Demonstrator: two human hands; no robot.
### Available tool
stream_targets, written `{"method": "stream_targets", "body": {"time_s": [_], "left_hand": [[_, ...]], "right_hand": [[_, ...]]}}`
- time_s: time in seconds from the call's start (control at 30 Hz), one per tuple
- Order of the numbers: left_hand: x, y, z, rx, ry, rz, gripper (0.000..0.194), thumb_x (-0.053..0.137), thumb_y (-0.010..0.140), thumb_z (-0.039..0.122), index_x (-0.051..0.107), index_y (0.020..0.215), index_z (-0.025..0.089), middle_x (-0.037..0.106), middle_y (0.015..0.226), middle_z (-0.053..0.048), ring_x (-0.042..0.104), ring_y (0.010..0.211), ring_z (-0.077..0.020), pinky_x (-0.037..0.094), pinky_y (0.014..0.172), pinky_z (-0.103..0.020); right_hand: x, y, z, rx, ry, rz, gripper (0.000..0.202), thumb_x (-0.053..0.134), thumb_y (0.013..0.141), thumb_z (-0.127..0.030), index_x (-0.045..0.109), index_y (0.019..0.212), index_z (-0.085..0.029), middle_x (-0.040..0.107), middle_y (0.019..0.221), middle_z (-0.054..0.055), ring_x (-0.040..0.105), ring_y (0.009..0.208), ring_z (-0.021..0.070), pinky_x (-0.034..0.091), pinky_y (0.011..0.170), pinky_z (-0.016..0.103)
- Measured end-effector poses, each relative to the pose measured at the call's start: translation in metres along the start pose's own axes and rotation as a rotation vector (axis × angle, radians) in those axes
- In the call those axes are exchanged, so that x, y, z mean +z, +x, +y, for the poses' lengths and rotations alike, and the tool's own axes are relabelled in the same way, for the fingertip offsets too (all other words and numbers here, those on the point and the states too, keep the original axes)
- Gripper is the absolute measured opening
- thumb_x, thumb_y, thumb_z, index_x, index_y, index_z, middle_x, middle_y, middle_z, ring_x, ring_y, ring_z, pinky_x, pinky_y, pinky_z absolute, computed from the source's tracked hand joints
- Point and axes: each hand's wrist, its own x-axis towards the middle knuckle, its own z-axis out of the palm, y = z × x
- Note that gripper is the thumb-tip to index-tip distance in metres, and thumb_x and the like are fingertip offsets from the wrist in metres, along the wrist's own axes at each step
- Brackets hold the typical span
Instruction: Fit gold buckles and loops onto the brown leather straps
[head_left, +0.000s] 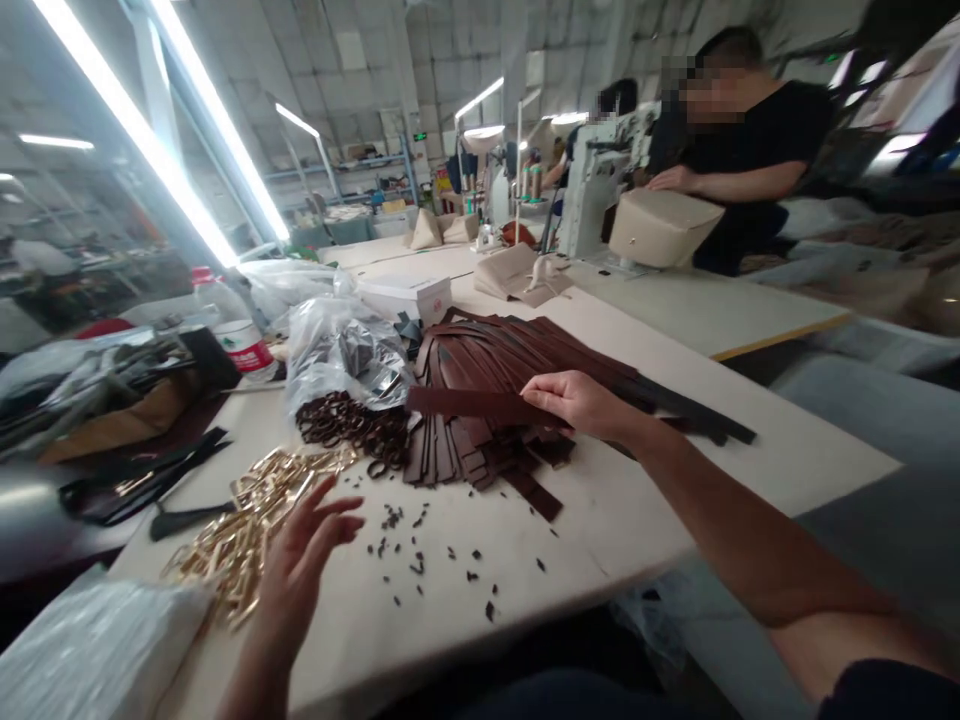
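Between the thumb and fingers of my right hand [562,398] is a brown strap [472,403], stretching left above a fanned pile of brown straps [487,350]. My left hand [307,550] has its fingers apart and nothing in it, just right of a heap of gold metal buckles [240,530]. Behind that heap lie many dark rings [352,425] in front of a clear plastic bag [345,345]. Small dark scraps [416,560] are scattered on the pale table [585,560] between my hands.
A white box [409,297] and a bottle with a red label [244,345] stand behind the bag. At the back right, a person in black holds a beige bag [664,228] at a sewing machine [589,190]. Plastic wrapping [97,650] lies at the front left.
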Motion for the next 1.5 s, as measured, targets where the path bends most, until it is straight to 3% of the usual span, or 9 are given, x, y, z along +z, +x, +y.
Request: {"method": "stream_targets", "body": {"time_s": [0.17, 0.33, 0.7, 0.77, 0.83, 0.97, 1.1, 1.27, 1.5], "left_hand": [[0.015, -0.009, -0.017, -0.134, -0.102, -0.09, 0.074, 0.076, 0.076, 0.054, 0.051, 0.135, 0.018, 0.073, 0.096, -0.011, 0.068, 0.073, -0.0172, 0.055, 0.067, -0.028], [0.023, -0.011, -0.025, -0.232, -0.212, -0.101, 0.065, 0.08, 0.073, 0.046, 0.06, 0.124, 0.012, 0.067, 0.069, -0.004, 0.063, 0.061, -0.0124, 0.048, 0.057, -0.02], [0.012, -0.023, -0.04, -0.352, -0.245, -0.086, 0.046, 0.085, 0.065, 0.028, 0.067, 0.104, 0.014, 0.062, 0.075, -0.001, 0.056, 0.055, -0.0064, 0.044, 0.051, -0.016], [0.01, -0.023, -0.042, -0.35, -0.252, -0.062, 0.041, 0.085, 0.064, 0.027, 0.066, 0.097, 0.014, 0.061, 0.074, 0.0, 0.056, 0.054, -0.0066, 0.045, 0.05, -0.016], [0.007, -0.023, -0.044, -0.357, -0.262, -0.026, 0.039, 0.085, 0.062, 0.026, 0.064, 0.093, 0.015, 0.061, 0.072, 0.001, 0.056, 0.052, -0.0066, 0.047, 0.05, -0.016], [0.006, -0.024, -0.046, -0.377, -0.248, 0.029, 0.043, 0.087, 0.058, 0.026, 0.063, 0.093, 0.016, 0.062, 0.075, 0.002, 0.057, 0.052, -0.0065, 0.049, 0.05, -0.016], [0.01, -0.027, -0.046, -0.394, -0.215, 0.031, 0.047, 0.089, 0.056, 0.028, 0.063, 0.094, 0.016, 0.065, 0.082, 0.0, 0.059, 0.054, -0.0066, 0.052, 0.053, -0.017], [0.008, -0.028, -0.051, -0.421, -0.173, 0.033, 0.049, 0.09, 0.054, 0.028, 0.065, 0.094, 0.014, 0.067, 0.083, -0.002, 0.06, 0.058, -0.0079, 0.052, 0.055, -0.017], [0.006, -0.026, -0.048, -0.391, -0.169, 0.025, 0.039, 0.083, 0.061, 0.026, 0.064, 0.093, 0.016, 0.064, 0.077, 0.001, 0.051, 0.049, -0.0037, 0.042, 0.045, -0.014]], "right_hand": [[0.036, -0.017, -0.001, 0.008, 0.009, -0.2, 0.042, 0.059, 0.089, -0.057, 0.066, 0.09, -0.015, 0.054, 0.059, -0.003, 0.045, 0.041, 0.0072, 0.033, 0.037, 0.018], [0.057, -0.025, 0.016, 0.134, 0.114, -0.327, 0.046, 0.06, 0.087, -0.06, 0.064, 0.093, -0.015, 0.056, 0.056, -0.002, 0.048, 0.041, 0.0092, 0.033, 0.035, 0.019], [0.067, -0.03, 0.019, 0.188, 0.102, -0.451, 0.033, 0.074, 0.078, -0.042, 0.068, 0.098, -0.017, 0.063, 0.071, 0.0, 0.054, 0.055, 0.0102, 0.04, 0.043, 0.019], [0.063, -0.03, 0.017, 0.121, 0.041, -0.374, 0.035, 0.074, 0.079, -0.041, 0.068, 0.104, -0.018, 0.066, 0.078, 0.002, 0.059, 0.062, 0.0132, 0.048, 0.051, 0.023], [0.059, -0.029, 0.016, -0.009, -0.03, -0.147, 0.035, 0.073, 0.081, -0.04, 0.067, 0.108, -0.019, 0.069, 0.092, 0.005, 0.065, 0.076, 0.0178, 0.055, 0.066, 0.029], [0.068, -0.029, 0.012, -0.283, -0.138, 0.192, 0.028, 0.068, 0.087, -0.035, 0.067, 0.111, -0.02, 0.068, 0.111, 0.007, 0.065, 0.101, 0.0226, 0.052, 0.093, 0.038], [0.116, -0.028, 0.009, -0.509, -0.188, 0.03, 0.029, 0.07, 0.088, -0.032, 0.065, 0.113, -0.017, 0.065, 0.119, 0.01, 0.061, 0.113, 0.0232, 0.048, 0.101, 0.038], [0.183, -0.007, 0.016, -0.566, -0.349, -0.123, 0.036, 0.075, 0.085, -0.039, 0.065, 0.111, -0.015, 0.067, 0.116, 0.011, 0.062, 0.109, 0.0231, 0.048, 0.096, 0.036], [0.199, 0.011, 0.034, -0.634, -0.351, -0.054, 0.042, 0.073, 0.086, -0.046, 0.066, 0.112, -0.014, 0.07, 0.107, 0.01, 0.066, 0.097, 0.0231, 0.05, 0.084, 0.032]]}}
